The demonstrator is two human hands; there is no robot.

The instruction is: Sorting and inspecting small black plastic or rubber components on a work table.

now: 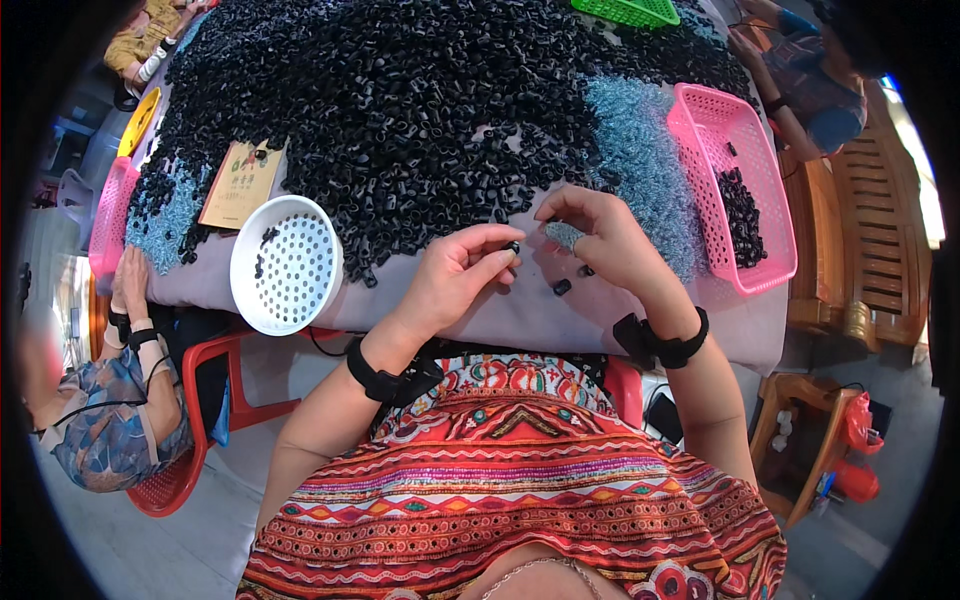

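Observation:
My left hand [458, 275] pinches a small black plastic piece [513, 247] between thumb and fingertips, just above the cloth. To its right, my right hand [600, 232] curls around a clump of small shiny silvery pieces [565, 235]. Its index finger bends toward the left hand, and the two hands are apart. Below the right hand, a loose black piece [561, 287] lies on the cloth. A wide heap of black plastic pieces [400, 120] spreads beyond both hands. Right of it lies a pile of tiny silvery-blue pieces [640, 160], too small to name exactly.
A white perforated basket [287, 318] stands left of my hands, near a yellow booklet [240, 190]. At the right, a pink basket [700, 130] contains black pieces. A green basket [628, 10] sits at the far edge. Other people sit at the left and right sides.

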